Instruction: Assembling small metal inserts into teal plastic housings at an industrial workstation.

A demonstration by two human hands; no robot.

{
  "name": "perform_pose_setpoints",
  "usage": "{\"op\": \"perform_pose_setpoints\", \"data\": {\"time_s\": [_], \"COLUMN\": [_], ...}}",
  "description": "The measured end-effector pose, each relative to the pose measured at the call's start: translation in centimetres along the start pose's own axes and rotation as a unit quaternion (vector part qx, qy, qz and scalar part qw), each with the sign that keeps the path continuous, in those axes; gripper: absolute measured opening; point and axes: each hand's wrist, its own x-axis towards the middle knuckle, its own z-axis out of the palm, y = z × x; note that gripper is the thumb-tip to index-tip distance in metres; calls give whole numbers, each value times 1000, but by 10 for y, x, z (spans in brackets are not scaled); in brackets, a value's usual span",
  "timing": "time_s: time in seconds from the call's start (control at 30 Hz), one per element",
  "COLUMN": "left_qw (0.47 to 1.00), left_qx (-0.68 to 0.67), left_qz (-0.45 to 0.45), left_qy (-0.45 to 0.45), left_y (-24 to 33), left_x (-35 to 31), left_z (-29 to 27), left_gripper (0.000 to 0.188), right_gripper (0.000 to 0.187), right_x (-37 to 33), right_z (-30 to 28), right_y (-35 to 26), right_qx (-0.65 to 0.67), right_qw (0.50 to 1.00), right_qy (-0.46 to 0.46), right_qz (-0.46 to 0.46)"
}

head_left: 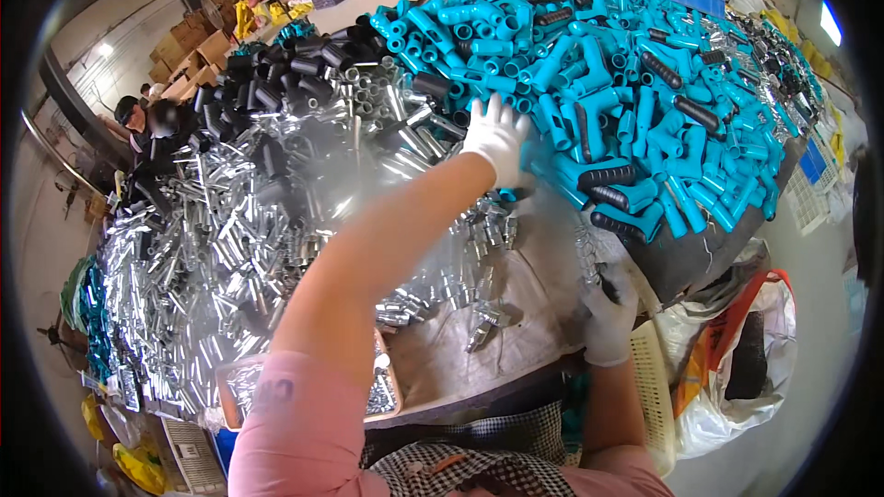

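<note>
Worktable point(543, 313), cloth-covered, spanning mid-frame. Gloved left hand point(497, 136) at centre, fingers spread apart, against or just above (contact unclear) the lower-left edge of teal angled housings point(589, 69) piled upper right; gloved right hand point(610, 317) lower right of centre, fingers curled beside a blurred silvery part point(587, 253), grip impossible to tell. Outward: chrome tubes point(230, 239), left; black sleeves point(285, 83), upper left; cream basket point(652, 387), lower right.
</note>
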Motion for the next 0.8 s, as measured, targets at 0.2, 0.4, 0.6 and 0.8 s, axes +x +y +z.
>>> {"op": "perform_pose_setpoints", "data": {"time_s": [0.2, 0.4, 0.6, 0.8], "left_qw": [991, 977, 963, 985], "left_qx": [59, -15, -64, -110], "left_qz": [-24, -8, 113, 77], "left_qy": [-119, -214, -238, -109], "left_y": [19, 31, 51, 18], "left_x": [34, 24, -49, -147], "left_z": [12, 16, -5, 8], "left_gripper": [83, 63, 32, 28], "right_gripper": [16, 15, 21, 25], "right_x": [1, 0, 7, 14], "right_z": [0, 6, -10, -1], "right_y": [8, -5, 17, 22], "right_qx": [75, 4, -59, -15], "right_qw": [997, 1000, 998, 994], "right_qy": [24, 26, 25, -74], "right_qz": [0, -1, -12, -72]}}
